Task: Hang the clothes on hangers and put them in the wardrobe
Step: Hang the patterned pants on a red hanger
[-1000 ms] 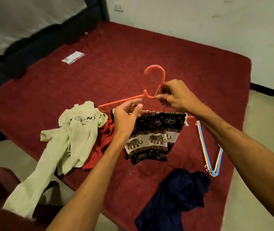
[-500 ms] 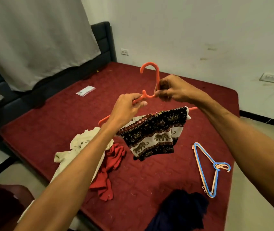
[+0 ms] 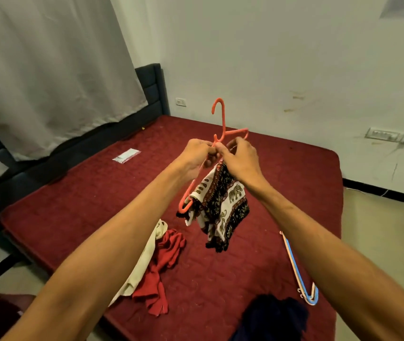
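Note:
An orange plastic hanger (image 3: 221,119) is held up above the bed, hook pointing upward and turned nearly edge-on to me. Elephant-print shorts (image 3: 223,205) in black, white and red hang from it. My left hand (image 3: 197,153) grips the hanger just below the hook. My right hand (image 3: 241,158) pinches the hanger at the neck from the other side, beside the left hand. On the red mattress (image 3: 97,193) lie a cream garment (image 3: 144,257), a red garment (image 3: 164,262) and a dark navy garment (image 3: 272,316).
Blue and peach hangers (image 3: 299,271) lie stacked near the mattress's right edge. A small white packet (image 3: 126,155) rests at the far left of the bed. A grey curtain (image 3: 48,70) and dark headboard stand on the left. White wall with sockets (image 3: 393,136) behind.
Both hands lifted the hanger with the shorts higher and turned it nearly edge-on. My left hand slid along the arm up to the neck, beside the right hand. My view tilted up.

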